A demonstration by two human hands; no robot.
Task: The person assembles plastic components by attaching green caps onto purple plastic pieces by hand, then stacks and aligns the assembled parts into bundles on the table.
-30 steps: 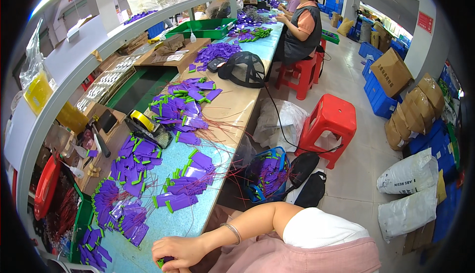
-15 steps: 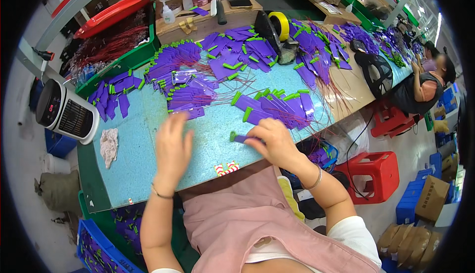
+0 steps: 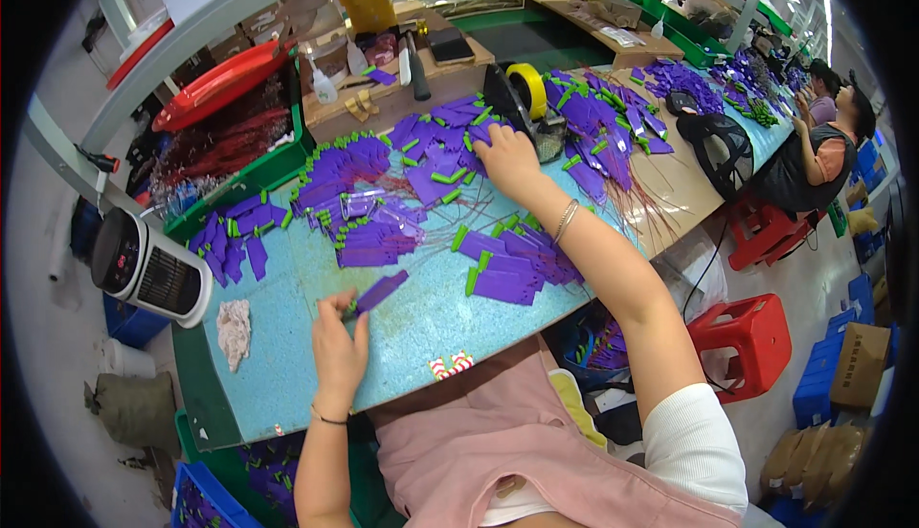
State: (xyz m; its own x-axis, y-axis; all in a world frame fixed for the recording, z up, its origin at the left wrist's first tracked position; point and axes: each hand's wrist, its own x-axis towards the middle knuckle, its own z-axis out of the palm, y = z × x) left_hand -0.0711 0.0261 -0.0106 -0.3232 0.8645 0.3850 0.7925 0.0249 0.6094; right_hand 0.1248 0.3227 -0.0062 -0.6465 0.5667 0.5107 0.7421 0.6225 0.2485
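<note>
My left hand (image 3: 339,351) is over the near left part of the blue mat, its thumb and fingers pinching a flat purple strip (image 3: 383,291) by its green end. The strip points up and to the right. My right hand (image 3: 511,160) reaches across to the far pile of purple pieces (image 3: 440,159), fingers bent down with the tips closed on a purple piece there. Under my right forearm lies a fanned group of purple strips with green ends (image 3: 507,284). Farther left are rows of purple strips (image 3: 340,169) with thin red wires.
A small white heater (image 3: 158,265) and a crumpled cloth (image 3: 234,332) are at the left. Behind the piles stand a yellow tape roll (image 3: 527,89) and a wooden shelf with bottles. A black fan-like frame (image 3: 720,150) and red stools (image 3: 747,346) are at the right.
The purple strip has passed from my right hand to my left. My right hand has moved away to the far pile, and the fanned group beside it has gained nothing I can make out.
</note>
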